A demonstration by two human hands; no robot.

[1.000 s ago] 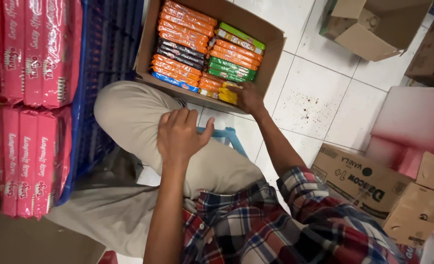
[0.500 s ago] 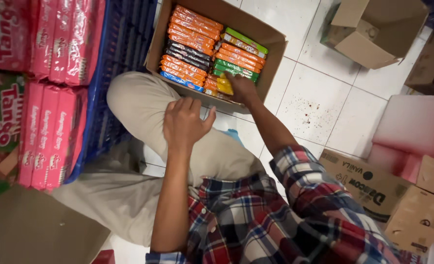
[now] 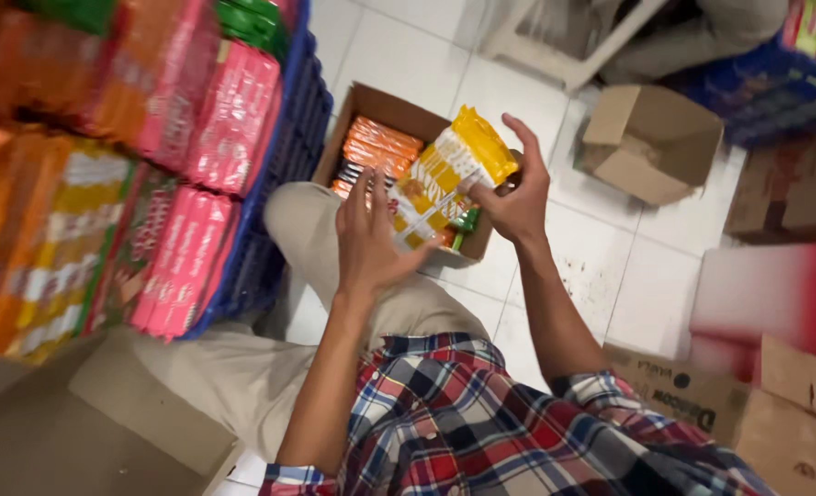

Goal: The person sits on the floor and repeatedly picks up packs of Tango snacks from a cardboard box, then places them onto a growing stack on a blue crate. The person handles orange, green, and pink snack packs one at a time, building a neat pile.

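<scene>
The yellow snack packet hides much of the open cardboard box behind it. Half a second ago the right hand was inside this box; now it grasps the packet above it, while the left hand, fingers spread, touches the packet's lower end. White floor tiles lie to the right.

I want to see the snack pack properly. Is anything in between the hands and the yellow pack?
No. The right hand grips the yellow pack at its upper end, and the left hand touches its lower end. Nothing sits between them; the open box lies below.
</scene>
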